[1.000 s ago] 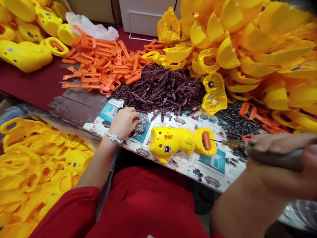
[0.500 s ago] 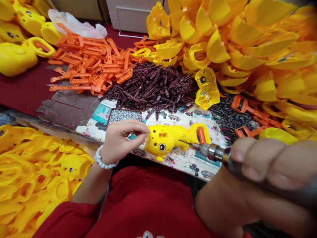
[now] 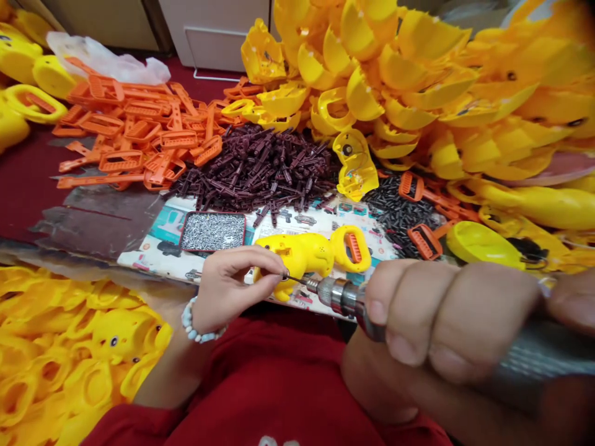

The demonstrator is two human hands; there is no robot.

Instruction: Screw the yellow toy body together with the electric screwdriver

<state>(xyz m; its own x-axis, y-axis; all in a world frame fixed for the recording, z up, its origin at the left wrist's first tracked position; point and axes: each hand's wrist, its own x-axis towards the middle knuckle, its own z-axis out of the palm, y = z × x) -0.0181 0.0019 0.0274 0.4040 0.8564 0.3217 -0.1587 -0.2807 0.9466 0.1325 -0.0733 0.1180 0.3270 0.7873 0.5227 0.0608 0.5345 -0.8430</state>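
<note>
My right hand is wrapped round an electric screwdriver that points left. The long thin bit of the tool reaches the fingertips of my left hand. Thumb and forefinger there are pinched together; whatever small piece sits between them is too small to make out. Just behind this pinch, a yellow animal-shaped toy lies on the printed cardboard, its loop handle holding an orange ribbed insert. My left hand covers part of the toy's head and its eye. A shallow tray of small silver screws sits behind my left hand.
Dark maroon plastic parts are heaped behind the toy, with orange handle pieces to their left. Short black parts lie to the right. Yellow half shells pile high at back right. More yellow shells fill the lower left.
My right hand has brought the screwdriver leftward, from over the toy's middle to my left fingertips. My left hand has moved slightly right relative to the tray, uncovering it. The view has shifted right.
</note>
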